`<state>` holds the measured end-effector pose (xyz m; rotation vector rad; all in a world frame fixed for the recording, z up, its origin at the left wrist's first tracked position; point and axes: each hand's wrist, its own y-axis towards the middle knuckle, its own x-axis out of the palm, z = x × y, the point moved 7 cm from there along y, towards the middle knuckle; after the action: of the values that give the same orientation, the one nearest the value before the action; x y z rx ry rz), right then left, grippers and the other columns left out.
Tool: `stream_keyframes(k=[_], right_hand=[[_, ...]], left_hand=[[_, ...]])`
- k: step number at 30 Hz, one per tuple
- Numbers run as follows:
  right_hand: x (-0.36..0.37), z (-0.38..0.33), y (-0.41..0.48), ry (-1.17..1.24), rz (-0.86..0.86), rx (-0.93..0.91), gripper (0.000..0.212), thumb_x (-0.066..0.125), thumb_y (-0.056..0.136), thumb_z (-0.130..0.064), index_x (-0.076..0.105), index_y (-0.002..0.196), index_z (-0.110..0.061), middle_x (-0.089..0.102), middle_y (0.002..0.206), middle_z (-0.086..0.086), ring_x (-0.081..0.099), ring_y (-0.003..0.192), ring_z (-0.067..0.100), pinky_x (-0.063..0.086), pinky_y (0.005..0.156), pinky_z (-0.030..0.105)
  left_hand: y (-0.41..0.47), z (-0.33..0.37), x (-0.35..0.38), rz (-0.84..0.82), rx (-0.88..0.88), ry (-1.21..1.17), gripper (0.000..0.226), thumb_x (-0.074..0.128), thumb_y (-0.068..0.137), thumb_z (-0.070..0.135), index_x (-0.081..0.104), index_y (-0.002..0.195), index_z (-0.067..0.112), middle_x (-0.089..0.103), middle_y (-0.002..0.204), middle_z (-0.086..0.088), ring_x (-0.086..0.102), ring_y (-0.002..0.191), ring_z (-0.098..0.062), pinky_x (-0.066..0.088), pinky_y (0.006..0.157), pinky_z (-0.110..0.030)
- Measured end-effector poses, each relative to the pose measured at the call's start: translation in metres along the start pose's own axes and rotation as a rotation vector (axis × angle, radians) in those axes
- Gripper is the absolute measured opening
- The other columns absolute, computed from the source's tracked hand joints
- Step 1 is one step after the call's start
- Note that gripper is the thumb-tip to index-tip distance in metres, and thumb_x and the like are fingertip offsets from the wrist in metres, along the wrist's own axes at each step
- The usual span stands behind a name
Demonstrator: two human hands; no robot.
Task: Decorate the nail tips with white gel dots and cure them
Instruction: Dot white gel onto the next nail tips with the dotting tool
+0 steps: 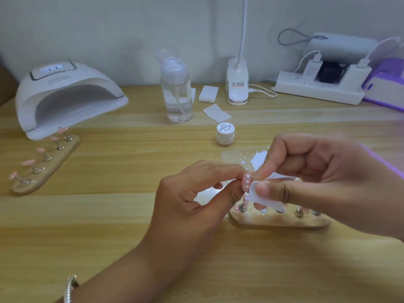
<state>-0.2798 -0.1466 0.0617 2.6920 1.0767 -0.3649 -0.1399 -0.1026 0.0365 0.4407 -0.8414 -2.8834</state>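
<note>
I see the curing lamp (65,99) upper left and the jar (225,134) at centre. My right hand (317,171), pinching a wipe (271,204), partly hides the stand (277,223). My left hand (192,204) pinches the pink, white-dotted nail tip (247,182) mid-frame.

Plain pale wall (109,22) at back. Light wood-grain table (87,248), plank stripes L to R. White gooseneck desk lamp (237,88) rear centre, power strip (317,91) rear R.
</note>
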Motion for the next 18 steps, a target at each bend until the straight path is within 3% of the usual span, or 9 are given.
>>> stream_keyframes(k=[18], right_hand=[[-0.0017,0.0029,-0.0005,-0.001,0.006,-0.005,0.015,0.077,0.079,-0.032,0.068,0.084,-0.021,0.077,0.076,0.001,0.061,0.054,-0.002,0.043,0.046,0.008]], left_hand=[[-0.0001,0.0009,0.0004,-0.007,0.002,-0.011,0.009,0.073,0.085,0.014,0.075,0.092,0.018,0.075,0.09,0.011,0.065,0.079,-0.012,0.049,0.074,-0.025]])
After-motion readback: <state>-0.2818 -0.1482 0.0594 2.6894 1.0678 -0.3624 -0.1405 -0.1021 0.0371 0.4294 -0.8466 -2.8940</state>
